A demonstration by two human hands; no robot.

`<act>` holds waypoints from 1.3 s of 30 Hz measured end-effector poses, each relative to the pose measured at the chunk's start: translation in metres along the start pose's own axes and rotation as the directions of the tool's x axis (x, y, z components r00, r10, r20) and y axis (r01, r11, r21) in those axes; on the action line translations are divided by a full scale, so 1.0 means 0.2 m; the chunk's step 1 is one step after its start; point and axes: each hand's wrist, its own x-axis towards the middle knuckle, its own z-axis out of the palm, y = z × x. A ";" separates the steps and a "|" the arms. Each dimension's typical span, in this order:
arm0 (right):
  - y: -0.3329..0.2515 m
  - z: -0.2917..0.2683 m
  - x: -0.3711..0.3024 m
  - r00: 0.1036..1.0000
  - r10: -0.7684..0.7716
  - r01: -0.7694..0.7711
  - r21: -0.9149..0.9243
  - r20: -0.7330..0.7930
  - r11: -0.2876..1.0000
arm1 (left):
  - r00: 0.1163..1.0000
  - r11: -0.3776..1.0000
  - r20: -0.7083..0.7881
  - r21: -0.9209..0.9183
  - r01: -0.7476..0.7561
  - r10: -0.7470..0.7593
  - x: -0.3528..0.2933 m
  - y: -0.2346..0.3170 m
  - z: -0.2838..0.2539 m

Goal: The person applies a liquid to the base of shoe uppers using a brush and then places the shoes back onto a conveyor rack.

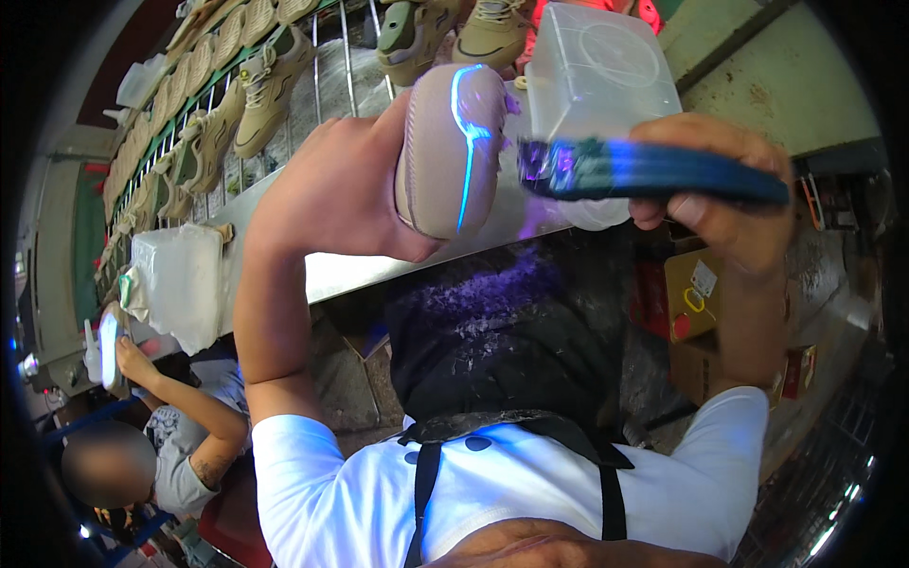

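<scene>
My left hand [331, 189] grips a beige shoe upper [440, 161] above the bench edge. A bright blue line of light runs across the upper's rounded surface. Across from it, my right hand [724, 180] holds a long dark blue brush [634, 170], smeared by motion. Blue and violet light glints on the brush's left end, which is close to the upper but apart from it. My left fingertips are hidden behind the upper.
Beyond my hands, a translucent plastic container [601, 76] stands on the metal bench [355, 270]. Several beige shoes [270, 90] and soles line a rack at far left. A whitish tub [180, 284] sits left, near a co-worker's hand [137, 364]. Cardboard boxes [696, 293] stand below right.
</scene>
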 end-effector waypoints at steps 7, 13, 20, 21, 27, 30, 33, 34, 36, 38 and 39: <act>0.45 0.38 0.10 0.849 -0.415 0.368 -0.197 -0.328 0.909 | 0.998 0.971 0.053 -0.234 0.047 -0.035 -0.06 -0.15 0.04; 0.14 0.29 0.15 0.957 -0.203 0.267 -0.349 0.208 0.898 | 0.986 0.972 0.019 -0.176 -0.157 0.163 -0.11 -0.26 0.05; -0.05 0.09 0.23 0.996 -0.083 0.093 -0.365 0.042 0.926 | 0.984 0.953 0.170 -0.303 0.000 0.054 -0.14 -0.22 0.01; -0.04 0.10 0.24 0.992 -0.110 0.122 -0.368 0.055 0.922 | 0.987 0.960 0.151 -0.281 -0.016 0.060 -0.13 -0.22 0.02; -0.09 0.18 0.26 0.968 -0.157 0.247 -0.612 0.198 0.751 | 0.980 0.936 0.054 -0.310 -0.165 0.191 -0.08 -0.21 0.02; -0.07 0.20 0.25 0.958 -0.164 0.283 -0.697 0.234 0.659 | 0.987 0.923 0.071 -0.369 -0.108 0.144 -0.06 -0.22 0.03; -0.03 0.24 0.22 0.968 -0.138 0.249 -0.720 0.211 0.647 | 0.992 0.916 0.095 -0.399 -0.039 0.084 -0.04 -0.23 0.05; -0.02 0.26 0.22 0.971 -0.135 0.237 -0.715 0.198 0.658 | 0.986 0.916 0.162 -0.400 0.037 0.031 -0.05 -0.23 0.03; 0.02 0.26 0.21 0.974 -0.137 0.225 -0.691 0.182 0.687 | 0.973 0.901 0.232 -0.422 0.102 -0.001 -0.05 -0.24 0.03; 0.05 0.25 0.20 0.973 -0.131 0.226 -0.672 0.190 0.706 | 0.970 0.875 0.239 -0.477 0.083 0.038 -0.03 -0.28 0.05; 0.07 0.25 0.20 0.973 -0.127 0.223 -0.653 0.191 0.724 | 0.966 0.893 0.253 -0.446 0.067 0.054 -0.02 -0.25 0.02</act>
